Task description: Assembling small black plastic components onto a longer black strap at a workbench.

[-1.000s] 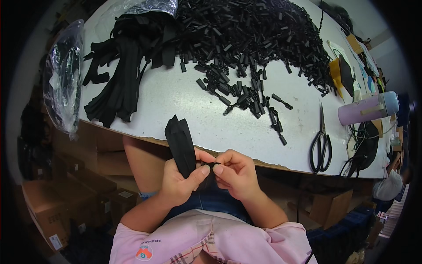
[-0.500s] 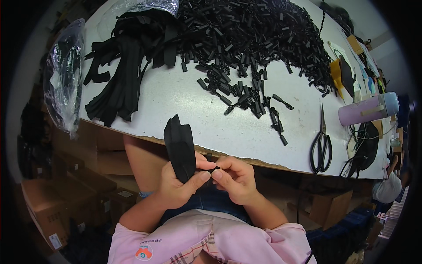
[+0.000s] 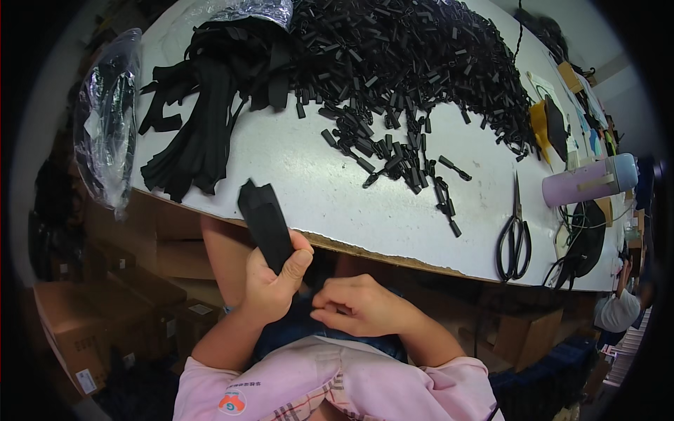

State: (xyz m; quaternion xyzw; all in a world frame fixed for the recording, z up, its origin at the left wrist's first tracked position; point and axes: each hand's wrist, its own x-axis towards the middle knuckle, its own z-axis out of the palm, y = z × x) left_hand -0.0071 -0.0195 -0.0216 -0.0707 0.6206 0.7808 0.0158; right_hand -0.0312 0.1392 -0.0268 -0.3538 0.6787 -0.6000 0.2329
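A folded black fabric strip (image 3: pixel 265 223) stands up out of my left hand (image 3: pixel 276 282), its thumb pressed over the lower end and its upper end near the table edge. To the right, apart from the strip, my right hand (image 3: pixel 361 306) hovers over my lap with its fingers curled in; whatever it may hold is hidden. More black fabric strips (image 3: pixel 203 126) lie in a bundle at the left of the white table (image 3: pixel 309 189). A big heap of small black zipper pulls (image 3: pixel 414 63) covers the back, with several loose ones (image 3: pixel 393 158) spilling forward.
Black-handled scissors (image 3: pixel 514 242) lie at the right, beside a pink bottle (image 3: pixel 586 181) and a black pouch-like thing with wires (image 3: pixel 583 238). A clear plastic bag (image 3: pixel 105 126) rests over the left table edge. Cardboard boxes (image 3: pixel 77 337) stand below; another person (image 3: pixel 618 309) is at far right.
My hands have parted. The left hand has moved left with the fabric strip, now tilted further left; the right hand has let go of the strip's lower end and curled its fingers.
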